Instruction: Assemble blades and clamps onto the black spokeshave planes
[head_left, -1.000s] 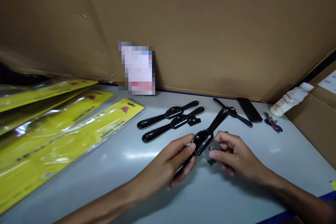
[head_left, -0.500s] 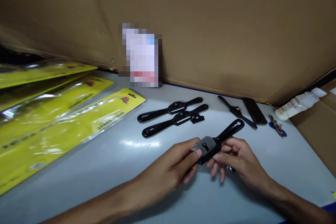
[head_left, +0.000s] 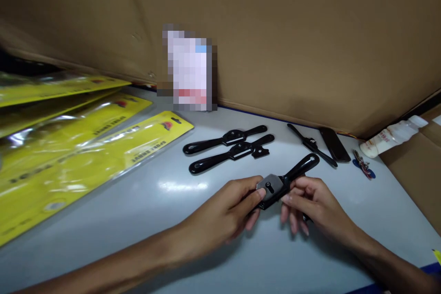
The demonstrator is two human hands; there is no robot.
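Both hands hold one black spokeshave (head_left: 284, 181) just above the tabletop (head_left: 144, 202); the left hand (head_left: 230, 211) pinches its grey blade plate (head_left: 269, 184), the right hand (head_left: 312, 202) cups it loosely from below — fingers half curled; its long axis runs diagonally, free handle pointing up-right, away from the person.

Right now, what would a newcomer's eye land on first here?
Front and centre, the left hand and right hand grip a black spokeshave with a grey blade plate just above the grey table. At the left edge lie glossy yellow blister packs. Behind the hands two more black spokeshaves lie side by side, with a brown cardboard wall rising at the back.
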